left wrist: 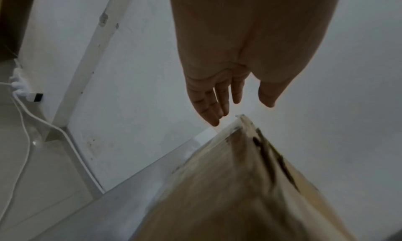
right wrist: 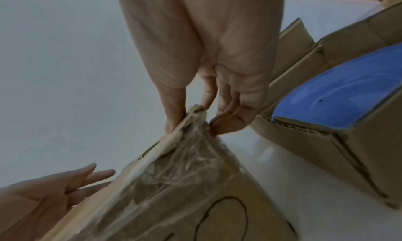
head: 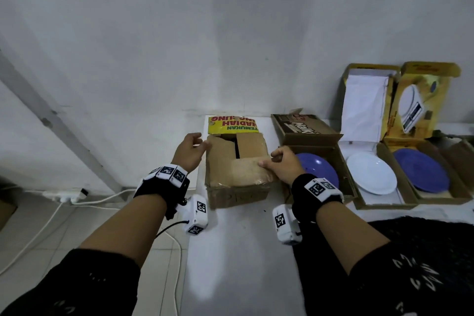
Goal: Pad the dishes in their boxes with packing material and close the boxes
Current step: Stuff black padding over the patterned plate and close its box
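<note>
Pinching the taped right corner of the cardboard box [head: 238, 174], the right hand [head: 283, 165] has thumb and fingers closed on a flap; the left hand [head: 188, 151] hangs open-fingered beside its left edge. The box sits on the desk [head: 238, 251], its yellow flap [head: 232, 124] reading "TEMUKAN HADIAH". A blue plate [head: 323, 170] lies in the neighbouring open box [head: 339, 161].

Quick count on the counter [head: 243, 251]: four cardboard boxes total, one with its flaps mostly folded [head: 237, 173] and three open ones [head: 341, 161] [head: 379, 154] [head: 436, 145]. Three plates: two blue [head: 320, 169] [head: 420, 173], one white [head: 372, 177]. One power strip [head: 64, 196] on the floor, two hands [head: 188, 152] [head: 284, 165].
</note>
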A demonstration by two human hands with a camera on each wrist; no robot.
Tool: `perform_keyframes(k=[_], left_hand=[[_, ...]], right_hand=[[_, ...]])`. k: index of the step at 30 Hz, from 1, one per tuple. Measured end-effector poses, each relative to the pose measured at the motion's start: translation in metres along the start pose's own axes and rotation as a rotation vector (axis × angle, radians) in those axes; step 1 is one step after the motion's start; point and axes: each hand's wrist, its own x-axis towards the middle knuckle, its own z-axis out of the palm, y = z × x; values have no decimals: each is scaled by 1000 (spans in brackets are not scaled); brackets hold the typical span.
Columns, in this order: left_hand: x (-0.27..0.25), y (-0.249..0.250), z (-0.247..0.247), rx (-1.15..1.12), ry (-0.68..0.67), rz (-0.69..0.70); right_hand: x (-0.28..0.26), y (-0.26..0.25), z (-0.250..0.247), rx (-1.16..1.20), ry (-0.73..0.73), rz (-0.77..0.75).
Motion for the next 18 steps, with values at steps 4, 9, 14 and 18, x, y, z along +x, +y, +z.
perform_keyframes(k=[4,9,14,18], left_hand=[[29,18,1,-107,-12,-39],[47,27,9,-249,-53,-87],[37,23,10,-240,-16,9],[14,15,9,-38,15,216]], right_hand=[[1,1,1,-45,-75,-18],[0,5,4,-230,24,-69],[-4,2,3,-277,49,-60],[-7,0,3,-303,81,-65]])
